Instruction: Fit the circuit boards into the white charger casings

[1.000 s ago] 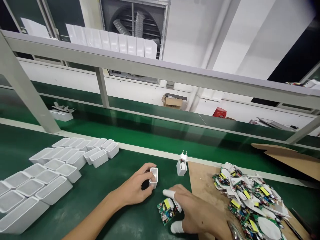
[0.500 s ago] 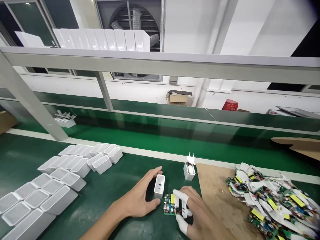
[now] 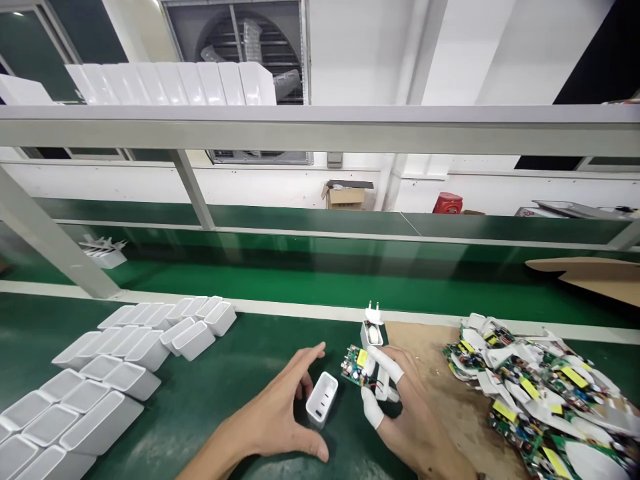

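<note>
My left hand (image 3: 280, 417) curls around a small white charger shell (image 3: 321, 399) that rests tilted on the green mat, thumb and fingers spread on either side of it. My right hand (image 3: 400, 413), with white finger cots on some fingers, pinches a green circuit board (image 3: 359, 368) lifted just above the mat, right of the shell. A white plug piece with two pins (image 3: 371, 327) stands upright just behind the board.
Rows of white empty shells (image 3: 105, 367) lie at the left. A heap of circuit boards (image 3: 535, 393) sits on a brown cardboard sheet (image 3: 440, 380) at the right. Behind runs a green conveyor (image 3: 320, 280) under a grey frame rail (image 3: 320, 130).
My right hand picked the circuit board off the mat and raised it. The white shell has tipped and moved nearer me; my left hand's grip on it has loosened.
</note>
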Demonstrator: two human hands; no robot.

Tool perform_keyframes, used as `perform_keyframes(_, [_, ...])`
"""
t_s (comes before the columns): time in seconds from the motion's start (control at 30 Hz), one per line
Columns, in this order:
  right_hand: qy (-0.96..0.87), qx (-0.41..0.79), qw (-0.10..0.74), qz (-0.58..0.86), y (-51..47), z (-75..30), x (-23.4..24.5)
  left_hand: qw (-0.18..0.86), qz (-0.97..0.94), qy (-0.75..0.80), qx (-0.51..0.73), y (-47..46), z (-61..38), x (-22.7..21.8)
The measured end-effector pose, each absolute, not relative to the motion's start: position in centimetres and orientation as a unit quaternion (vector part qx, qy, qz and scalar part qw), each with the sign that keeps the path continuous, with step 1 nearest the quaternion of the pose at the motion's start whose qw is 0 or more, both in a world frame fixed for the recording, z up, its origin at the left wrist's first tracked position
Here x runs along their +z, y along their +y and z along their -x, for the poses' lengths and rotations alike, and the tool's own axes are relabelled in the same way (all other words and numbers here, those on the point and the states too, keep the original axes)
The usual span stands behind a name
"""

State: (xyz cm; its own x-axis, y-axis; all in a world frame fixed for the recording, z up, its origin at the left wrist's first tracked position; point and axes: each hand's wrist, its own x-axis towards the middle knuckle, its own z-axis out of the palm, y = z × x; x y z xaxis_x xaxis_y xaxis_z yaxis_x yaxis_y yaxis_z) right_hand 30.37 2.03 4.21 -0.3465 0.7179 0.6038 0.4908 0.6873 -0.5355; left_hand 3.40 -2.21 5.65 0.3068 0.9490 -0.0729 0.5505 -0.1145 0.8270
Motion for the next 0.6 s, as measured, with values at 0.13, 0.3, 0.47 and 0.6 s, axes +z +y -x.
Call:
perform_keyframes(0.13, [-0.801,0.115,0.46,0.365,1.7,-30.4,4.8,0.369,-0.724,0.524,0.257,-2.1,-4.7,6.0])
perform_keyframes(0.3, [-0.843,0.127,0.446,0.274,0.8,-30.1,5.4,0.232,-0.764,0.497,0.339,-2.0,-5.0,5.9])
perform_keyframes(0.47, [-0.866,0.042,0.438,0.239,0.4,-29.3,5.1,0.218,-0.775,0.494,0.328,-2.0,-4.7,5.4])
perform_keyframes(0.6, [-0.867,0.027,0.426,0.259,0.5,-29.1,4.8,0.207,-0.791,0.476,0.324,-1.9,-4.9,5.3])
